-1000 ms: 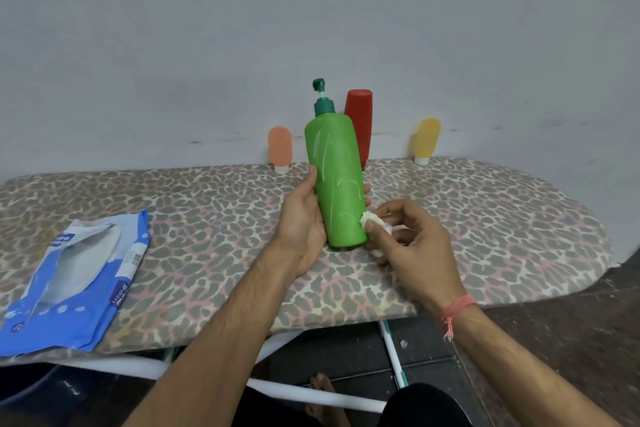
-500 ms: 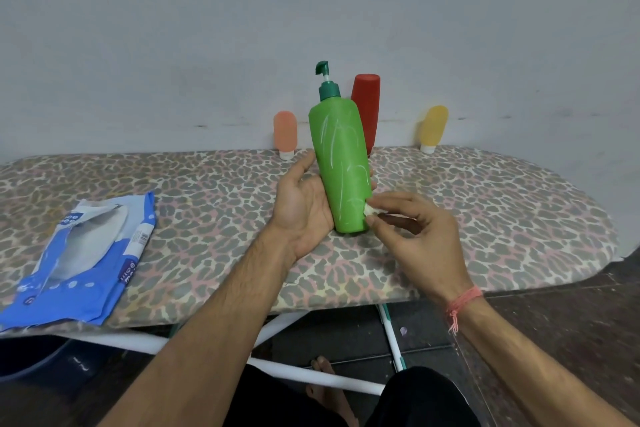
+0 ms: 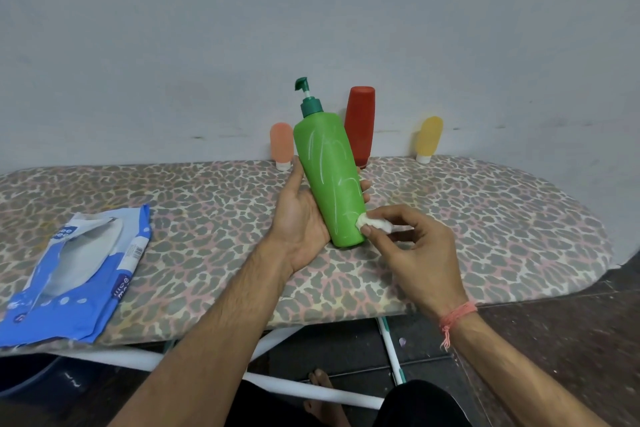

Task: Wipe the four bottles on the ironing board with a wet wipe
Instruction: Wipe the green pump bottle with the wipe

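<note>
The left hand (image 3: 302, 218) grips the green bottle (image 3: 330, 180) tilted, its base on the ironing board (image 3: 485, 218), probably to steady it while the right hand (image 3: 412, 250) pinches the balled wet wipe (image 3: 374, 224) against its lower side.

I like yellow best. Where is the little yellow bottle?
The yellow bottle stands at the ironing board's far edge by the wall, right of the red bottle.

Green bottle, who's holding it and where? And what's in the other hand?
The left hand grips the green bottle around its lower body. The right hand pinches a wadded wet wipe at its fingertips.
</note>
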